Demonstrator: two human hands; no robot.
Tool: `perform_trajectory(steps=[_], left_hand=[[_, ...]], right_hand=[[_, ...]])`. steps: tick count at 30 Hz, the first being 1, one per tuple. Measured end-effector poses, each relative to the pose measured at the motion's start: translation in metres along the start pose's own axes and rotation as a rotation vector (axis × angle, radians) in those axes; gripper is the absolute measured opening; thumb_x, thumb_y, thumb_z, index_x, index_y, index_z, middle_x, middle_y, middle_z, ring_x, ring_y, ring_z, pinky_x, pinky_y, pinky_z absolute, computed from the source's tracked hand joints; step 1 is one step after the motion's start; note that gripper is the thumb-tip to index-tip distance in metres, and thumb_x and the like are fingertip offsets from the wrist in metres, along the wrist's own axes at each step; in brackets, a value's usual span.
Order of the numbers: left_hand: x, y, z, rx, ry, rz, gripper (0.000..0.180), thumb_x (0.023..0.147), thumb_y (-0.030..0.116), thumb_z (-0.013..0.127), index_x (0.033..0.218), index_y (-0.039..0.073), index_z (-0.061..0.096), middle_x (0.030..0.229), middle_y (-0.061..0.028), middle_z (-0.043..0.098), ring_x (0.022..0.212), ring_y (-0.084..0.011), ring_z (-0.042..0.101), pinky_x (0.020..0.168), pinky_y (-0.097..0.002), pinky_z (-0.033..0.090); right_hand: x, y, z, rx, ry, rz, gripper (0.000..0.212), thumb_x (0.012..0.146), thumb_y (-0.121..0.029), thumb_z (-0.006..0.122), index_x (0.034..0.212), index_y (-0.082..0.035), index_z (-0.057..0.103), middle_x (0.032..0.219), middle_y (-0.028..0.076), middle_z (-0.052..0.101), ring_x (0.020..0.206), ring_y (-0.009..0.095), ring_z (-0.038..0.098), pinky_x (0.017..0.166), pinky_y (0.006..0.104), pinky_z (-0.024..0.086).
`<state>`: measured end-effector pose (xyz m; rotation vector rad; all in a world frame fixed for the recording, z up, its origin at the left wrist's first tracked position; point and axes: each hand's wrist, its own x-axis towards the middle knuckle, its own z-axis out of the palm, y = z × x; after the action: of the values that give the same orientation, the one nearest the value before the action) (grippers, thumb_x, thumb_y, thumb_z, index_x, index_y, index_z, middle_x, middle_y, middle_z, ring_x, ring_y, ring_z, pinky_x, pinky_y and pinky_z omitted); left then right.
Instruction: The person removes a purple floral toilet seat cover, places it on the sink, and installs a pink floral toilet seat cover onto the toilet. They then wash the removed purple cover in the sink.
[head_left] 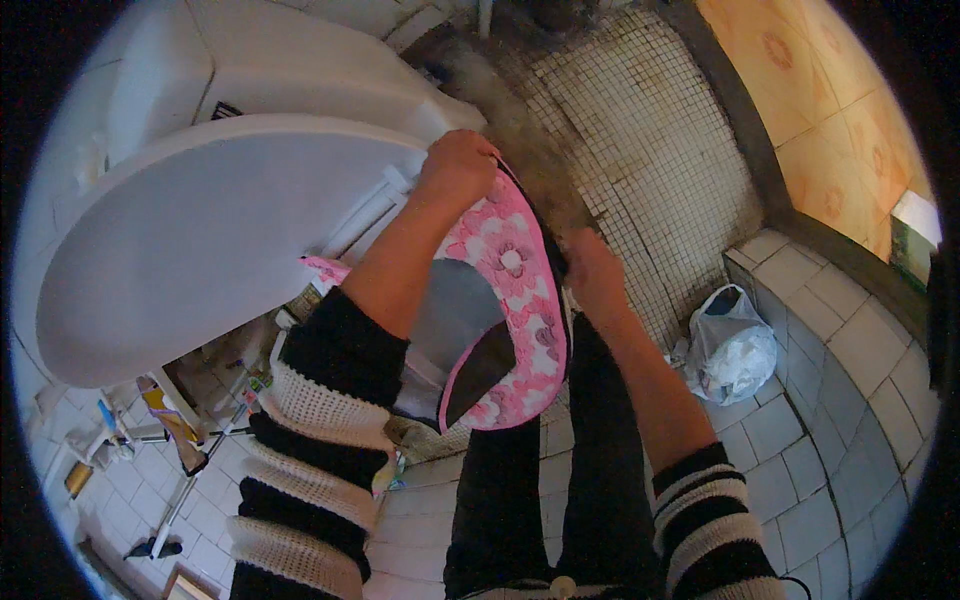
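A pink and white flowered toilet seat cover [512, 262] with a dark edge curves around the opening of the toilet. Its narrow pink end [325, 268] shows beside the lid hinge. Inside the ring, the grey-looking bowl [455, 305] is visible. My left hand [460, 172] is closed on the cover's upper end, close to the raised white lid [230, 240]. At the cover's right edge, my right hand [594, 272] has its fingers curled against the dark border. Its fingertips are partly hidden.
Behind the lid stands a white toilet tank [270, 65]. A tied white plastic bag [733, 345] sits on the floor at right by a low tiled ledge [835, 300]. Small mosaic tiles [640, 130] cover the far floor. A rack [190, 480] with various items stands at lower left.
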<state>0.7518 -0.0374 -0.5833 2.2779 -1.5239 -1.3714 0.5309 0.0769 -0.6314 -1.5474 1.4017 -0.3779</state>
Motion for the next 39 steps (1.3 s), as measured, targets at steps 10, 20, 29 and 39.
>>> perform_trajectory(steps=[10,20,29,39], left_hand=[[-0.087,0.008,0.015,0.075,0.492,0.553,0.022,0.080,0.006,0.054,0.102,0.000,0.056,0.103,-0.0183,0.056,0.100,-0.0354,0.052,0.087,-0.0418,0.041],[-0.266,-0.077,0.115,-0.429,0.007,-0.069,0.034,0.085,0.019,0.057,0.113,0.000,0.053,0.110,-0.0154,0.056,0.104,-0.0270,0.054,0.085,-0.0317,0.043],[-0.239,-0.042,0.098,-0.987,-0.515,-0.329,0.044,0.079,0.025,0.068,0.114,0.001,0.053,0.104,-0.0073,0.058,0.096,-0.0136,0.052,0.083,-0.0271,0.042],[-0.260,-0.042,0.087,-1.459,-0.633,-0.294,0.051,0.085,0.018,0.060,0.130,0.008,0.037,0.114,-0.0011,0.052,0.101,-0.0119,0.050,0.088,-0.0294,0.042]], right_hand=[[-0.069,-0.003,0.014,0.270,0.282,0.136,0.010,0.090,-0.003,0.047,0.099,-0.001,0.050,0.101,0.011,0.057,0.090,0.016,0.056,0.077,0.0260,0.044],[-0.066,-0.033,0.008,0.552,0.137,0.146,0.012,0.092,-0.012,0.046,0.098,-0.003,0.045,0.099,0.007,0.049,0.090,0.015,0.046,0.083,0.0274,0.039],[-0.057,-0.071,-0.019,0.515,0.062,0.086,0.010,0.090,-0.011,0.048,0.098,-0.004,0.046,0.093,0.004,0.046,0.089,0.013,0.044,0.081,0.0253,0.037],[-0.062,-0.095,-0.032,0.250,0.003,0.129,0.013,0.092,-0.015,0.044,0.101,-0.005,0.044,0.090,0.009,0.050,0.082,0.019,0.049,0.078,0.0313,0.041]])
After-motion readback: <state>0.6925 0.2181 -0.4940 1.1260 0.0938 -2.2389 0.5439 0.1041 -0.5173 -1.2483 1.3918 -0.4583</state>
